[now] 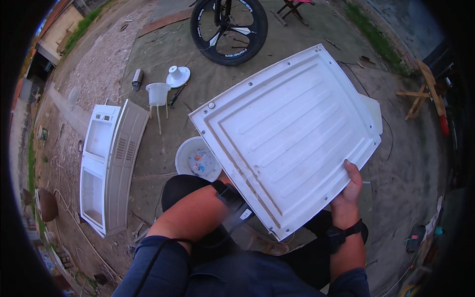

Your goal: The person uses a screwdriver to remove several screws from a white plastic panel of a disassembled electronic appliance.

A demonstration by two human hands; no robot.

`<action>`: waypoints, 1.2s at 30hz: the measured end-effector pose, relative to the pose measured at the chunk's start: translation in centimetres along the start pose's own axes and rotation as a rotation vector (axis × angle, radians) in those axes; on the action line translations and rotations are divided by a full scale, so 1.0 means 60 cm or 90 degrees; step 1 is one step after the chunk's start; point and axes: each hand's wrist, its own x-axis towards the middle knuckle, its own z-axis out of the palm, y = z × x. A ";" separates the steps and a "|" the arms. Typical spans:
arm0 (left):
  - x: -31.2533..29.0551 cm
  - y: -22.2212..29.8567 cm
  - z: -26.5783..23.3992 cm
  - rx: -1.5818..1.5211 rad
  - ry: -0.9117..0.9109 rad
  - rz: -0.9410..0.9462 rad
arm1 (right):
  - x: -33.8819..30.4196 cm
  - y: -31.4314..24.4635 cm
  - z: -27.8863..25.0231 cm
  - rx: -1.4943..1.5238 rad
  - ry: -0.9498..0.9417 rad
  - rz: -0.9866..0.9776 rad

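Tilted across my lap is a large white ribbed panel (292,128) with screws along its rim and a brown-stained groove on its left side. My right hand (346,190) grips its lower right edge, thumb on the top face and the other fingers hidden underneath. The panel covers most of my left hand (224,178), at its left edge; the fingers there are out of sight. Just beyond that hand stands a white bowl (181,161) with small coloured parts inside.
A white twin-tub appliance housing (118,188) lies at the left. Nearby are a white tub on legs (158,94), a white round part on a disc (178,77) and a metal cylinder (137,79). Ahead stands a bicycle wheel (228,58); a wooden stand (420,101) is at the far right.
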 end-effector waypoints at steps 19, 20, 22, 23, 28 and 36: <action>-0.091 0.248 -0.075 -0.003 0.119 0.557 | -0.016 -0.082 -0.091 -0.018 0.128 -0.222; -0.086 0.242 -0.070 0.019 0.105 0.548 | -0.017 -0.077 -0.094 -0.018 0.125 -0.225; -0.083 0.233 -0.059 0.055 0.105 0.538 | -0.017 -0.080 -0.097 -0.017 0.115 -0.221; -0.083 0.229 -0.054 0.073 0.106 0.534 | -0.018 -0.082 -0.095 -0.020 0.112 -0.215; -0.075 0.230 -0.061 0.085 0.115 0.549 | -0.019 -0.076 -0.094 -0.022 0.101 -0.211; -0.081 0.230 -0.057 0.119 0.149 0.558 | -0.016 -0.072 -0.089 -0.039 0.093 -0.208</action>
